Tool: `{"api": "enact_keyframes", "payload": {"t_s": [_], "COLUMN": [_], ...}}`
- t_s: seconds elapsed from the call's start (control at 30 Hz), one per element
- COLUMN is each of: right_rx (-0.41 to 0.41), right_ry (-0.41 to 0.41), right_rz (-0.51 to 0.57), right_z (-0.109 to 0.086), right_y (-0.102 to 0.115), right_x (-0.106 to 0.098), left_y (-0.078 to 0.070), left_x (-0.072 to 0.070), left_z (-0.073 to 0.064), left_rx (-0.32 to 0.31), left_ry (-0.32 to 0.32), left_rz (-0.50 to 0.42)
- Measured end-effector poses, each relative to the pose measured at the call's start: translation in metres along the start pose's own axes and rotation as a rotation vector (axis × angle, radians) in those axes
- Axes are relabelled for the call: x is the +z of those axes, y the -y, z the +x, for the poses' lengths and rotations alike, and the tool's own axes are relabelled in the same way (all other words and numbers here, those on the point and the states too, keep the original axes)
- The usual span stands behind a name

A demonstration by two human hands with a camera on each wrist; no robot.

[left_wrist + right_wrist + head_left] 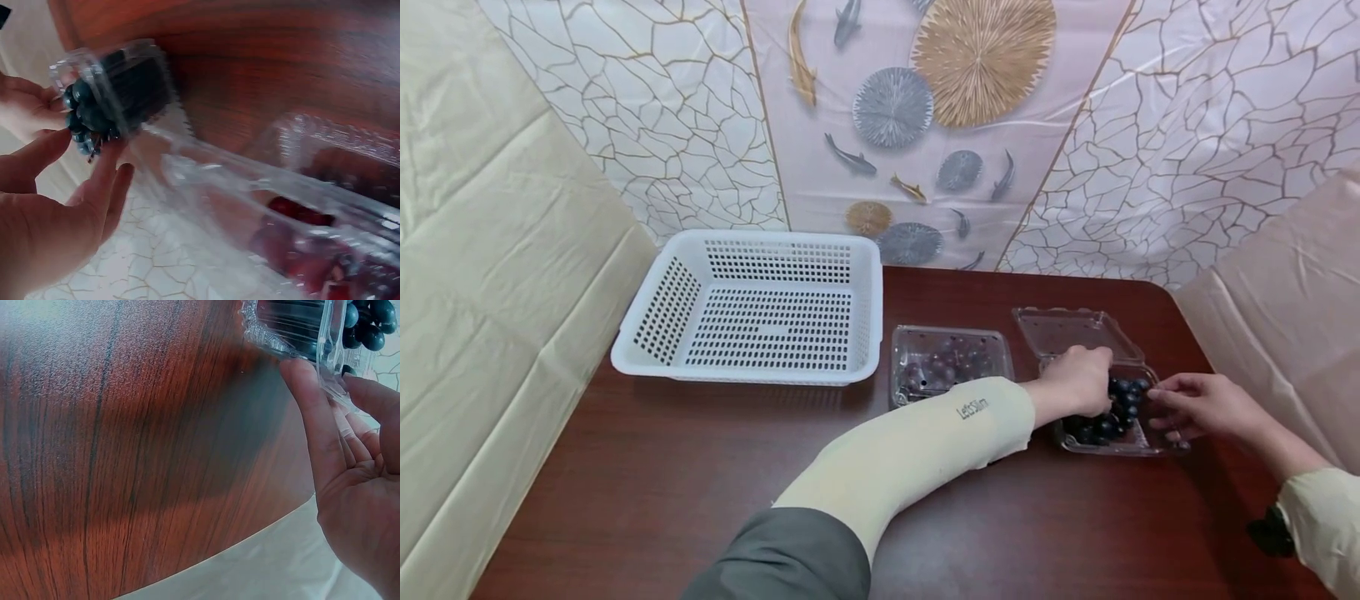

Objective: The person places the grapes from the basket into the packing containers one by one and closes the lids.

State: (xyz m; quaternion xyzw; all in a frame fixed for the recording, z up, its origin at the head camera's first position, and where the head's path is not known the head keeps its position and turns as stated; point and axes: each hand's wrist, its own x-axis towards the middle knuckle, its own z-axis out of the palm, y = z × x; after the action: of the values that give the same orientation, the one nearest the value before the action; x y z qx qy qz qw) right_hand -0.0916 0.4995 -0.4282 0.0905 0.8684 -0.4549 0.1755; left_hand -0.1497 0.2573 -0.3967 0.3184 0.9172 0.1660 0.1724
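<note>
A clear hinged plastic box (1138, 442) stands at the right of the table with its lid (1078, 332) tipped back. Dark, nearly black grapes (1123, 406) fill part of it. My left hand (1078, 382) reaches over the box and grips the bunch between thumb and fingers; in the left wrist view, grapes (87, 112) show at the fingertips. On the right side, my right hand (1202, 407) pinches the box wall, thumb at the rim and a finger outside, as the right wrist view shows. Part of the bunch is hidden behind the left hand.
A second clear box (897, 367) with reddish-purple grapes (951, 365) sits left of the first, partly behind the left sleeve. Farther left stands a white slotted plastic basket (745, 375) with nothing in it. Patterned cloth (700, 125) hangs behind the dark red wooden table (700, 483).
</note>
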Motion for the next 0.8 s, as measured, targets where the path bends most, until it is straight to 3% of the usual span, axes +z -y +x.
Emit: {"api": "enact_keyframes", "payload": {"t_s": [0.17, 0.4, 0.67, 0.8], "right_rx": [0.002, -0.008, -0.004, 0.006], "right_ry": [0.006, 0.015, 0.016, 0.019], "right_rz": [0.018, 0.035, -0.006, -0.009], "right_z": [0.002, 0.005, 0.007, 0.006], "right_y": [0.002, 0.003, 0.003, 0.002], "right_x": [0.001, 0.002, 0.001, 0.001], "left_y": [0.009, 0.016, 0.028, 0.031], "left_x": [0.002, -0.005, -0.034, -0.050], "left_z": [-0.001, 0.001, 0.002, 0.002], "left_rx": [0.064, 0.083, 0.048, -0.041], "left_ry": [0.004, 0.001, -0.013, -0.039], "left_rz": [0.100, 0.095, -0.085, -0.216]}}
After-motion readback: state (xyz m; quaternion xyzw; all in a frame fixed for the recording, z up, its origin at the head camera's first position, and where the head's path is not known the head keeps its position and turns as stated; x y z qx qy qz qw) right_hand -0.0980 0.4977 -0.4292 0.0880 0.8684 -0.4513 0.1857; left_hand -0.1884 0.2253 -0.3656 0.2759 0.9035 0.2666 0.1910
